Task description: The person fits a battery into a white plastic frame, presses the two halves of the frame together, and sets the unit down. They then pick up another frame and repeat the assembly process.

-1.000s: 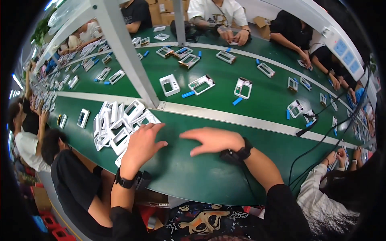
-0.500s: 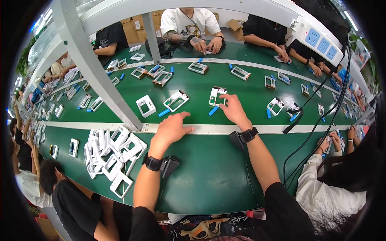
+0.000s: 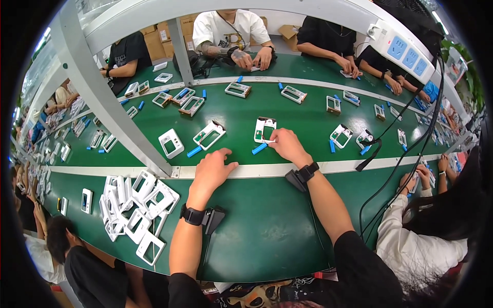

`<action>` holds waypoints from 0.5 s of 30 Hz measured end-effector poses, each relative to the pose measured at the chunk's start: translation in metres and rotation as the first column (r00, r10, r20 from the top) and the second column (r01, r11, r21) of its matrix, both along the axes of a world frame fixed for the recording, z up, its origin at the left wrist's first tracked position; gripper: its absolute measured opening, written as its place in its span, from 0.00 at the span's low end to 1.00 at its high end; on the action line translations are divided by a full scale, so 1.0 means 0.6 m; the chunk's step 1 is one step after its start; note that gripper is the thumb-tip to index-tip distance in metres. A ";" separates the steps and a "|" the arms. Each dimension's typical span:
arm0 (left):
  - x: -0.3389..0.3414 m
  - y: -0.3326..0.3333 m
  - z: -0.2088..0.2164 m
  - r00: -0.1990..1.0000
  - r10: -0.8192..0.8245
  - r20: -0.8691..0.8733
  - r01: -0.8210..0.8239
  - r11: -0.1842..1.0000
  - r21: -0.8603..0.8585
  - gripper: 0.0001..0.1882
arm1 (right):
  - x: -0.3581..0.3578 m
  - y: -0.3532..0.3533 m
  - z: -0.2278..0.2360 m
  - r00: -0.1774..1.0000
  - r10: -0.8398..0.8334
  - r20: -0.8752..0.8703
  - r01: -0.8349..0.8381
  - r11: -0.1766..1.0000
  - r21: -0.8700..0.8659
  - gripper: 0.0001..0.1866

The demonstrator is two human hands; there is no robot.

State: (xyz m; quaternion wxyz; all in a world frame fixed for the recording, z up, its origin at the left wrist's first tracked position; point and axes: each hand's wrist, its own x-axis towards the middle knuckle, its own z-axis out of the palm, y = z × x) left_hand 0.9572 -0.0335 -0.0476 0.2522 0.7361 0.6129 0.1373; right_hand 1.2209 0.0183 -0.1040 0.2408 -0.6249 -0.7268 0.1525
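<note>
My right hand (image 3: 288,147) is at the lower right edge of a white plastic housing (image 3: 258,134) with a circuit board inside. Thumb and forefinger pinch at that edge, and a blue cylindrical cell (image 3: 259,149) lies just below it. Nearer to me, my left hand (image 3: 211,170) hovers by the pale rail, thumb and fingers apart and holding nothing. Beyond it lies another open housing (image 3: 221,134) with a board in it, a blue cell (image 3: 194,151) beside it. An upright white frame (image 3: 177,137) stands further left.
White empty frames (image 3: 137,226) are heaped at my left. A grey post (image 3: 110,102) slants down to the metal rail (image 3: 241,171). Black cables (image 3: 405,174) and a power strip (image 3: 403,51) hang at right. Co-workers sit across and on both sides.
My right thumb and forefinger have come together at the housing's edge. The whole view has shifted, so things appear further left and slightly lower. The left hand stays open.
</note>
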 end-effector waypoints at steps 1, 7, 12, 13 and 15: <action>0.000 0.002 0.002 0.999 -0.009 0.032 0.009 1.000 0.013 0.25 | -0.003 -0.003 0.004 1.000 0.012 -0.027 -0.010 0.999 0.050 0.09; -0.022 0.019 0.007 0.926 0.039 0.376 -0.138 0.961 0.240 0.21 | -0.050 -0.065 0.091 0.975 0.194 -0.109 -0.184 0.978 0.098 0.07; -0.042 0.025 0.056 0.726 0.205 0.656 -0.316 0.947 0.053 0.19 | -0.102 -0.136 0.168 0.896 0.400 -0.190 -0.380 0.915 0.136 0.07; -0.043 0.019 0.074 0.659 0.217 0.720 -0.251 0.966 -0.061 0.20 | -0.107 -0.147 0.178 0.869 0.445 -0.217 -0.419 0.894 0.158 0.07; -0.050 0.003 0.105 0.509 0.268 0.818 -0.083 0.961 -0.263 0.21 | -0.117 -0.168 0.195 0.858 0.476 -0.192 -0.454 0.879 0.148 0.06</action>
